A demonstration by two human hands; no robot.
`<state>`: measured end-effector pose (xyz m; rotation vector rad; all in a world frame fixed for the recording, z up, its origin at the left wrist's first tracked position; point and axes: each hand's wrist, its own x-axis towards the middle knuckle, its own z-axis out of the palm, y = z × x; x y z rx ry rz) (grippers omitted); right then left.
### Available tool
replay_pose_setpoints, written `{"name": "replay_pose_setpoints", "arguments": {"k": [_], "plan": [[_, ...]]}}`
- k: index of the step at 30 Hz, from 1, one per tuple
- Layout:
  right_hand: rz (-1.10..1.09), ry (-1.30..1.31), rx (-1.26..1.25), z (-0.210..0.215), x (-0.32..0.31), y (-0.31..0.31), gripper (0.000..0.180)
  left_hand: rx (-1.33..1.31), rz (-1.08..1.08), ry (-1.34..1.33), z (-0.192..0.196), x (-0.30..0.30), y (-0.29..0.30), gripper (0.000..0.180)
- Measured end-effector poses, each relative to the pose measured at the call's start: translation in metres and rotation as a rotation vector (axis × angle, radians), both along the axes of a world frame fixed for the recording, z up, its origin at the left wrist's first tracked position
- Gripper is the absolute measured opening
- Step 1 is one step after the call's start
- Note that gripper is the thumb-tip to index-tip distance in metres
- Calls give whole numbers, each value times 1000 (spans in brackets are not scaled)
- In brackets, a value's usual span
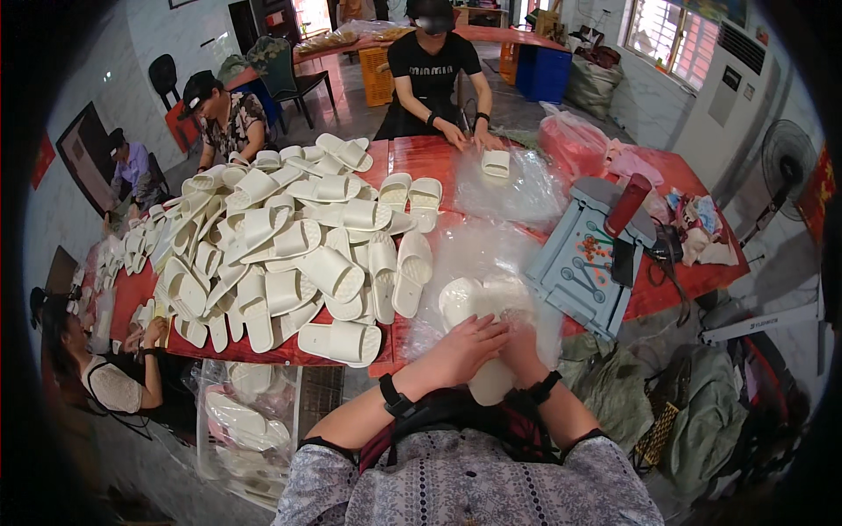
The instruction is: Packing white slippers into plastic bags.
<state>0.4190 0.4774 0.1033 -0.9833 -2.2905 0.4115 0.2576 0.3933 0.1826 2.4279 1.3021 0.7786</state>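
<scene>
Cream-white moulded foam slippers [478, 337], a pair with rounded toes and smooth matte straps, are held at the near edge of the red table [421, 158], pressed into a thin, crinkled clear plastic bag [491, 263] that is spread out beyond them. The left hand [460, 351] is laid flat over the pair with the fingers spread and only loosely curled, so the slippers are pressed down rather than pinched. The right hand [519, 344] is tucked beside and partly under the left; how far it is closed cannot be told, though it is seen touching the same pair and the film.

Trouble is judged most likely from the film itself: it is slick and glossy, so the soft, slightly grippy foam may be caught at the bag mouth, and the plastic may be bunched or torn if it is pushed hard. The pair hangs partly over the table edge, so it may be dropped toward the clear bin of bagged slippers [246, 421] below if the hold is relaxed.

To the left, a large loose heap of identical cream slippers [289, 254] is piled close by and could be nudged. A grey plastic folding stool [579, 263] lies to the right. Another person's hands [469, 136] are busy across the table.
</scene>
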Motion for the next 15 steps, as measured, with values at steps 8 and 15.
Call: {"name": "replay_pose_setpoints", "arguments": {"k": [8, 15], "plan": [[-81, -244, -9, -12, -16, 7, 18, 26, 264, -59, -11, -7, 0, 41], [67, -143, 65, -15, -23, -2, 17, 52, 194, -27, -2, 0, -3, 41]]}}
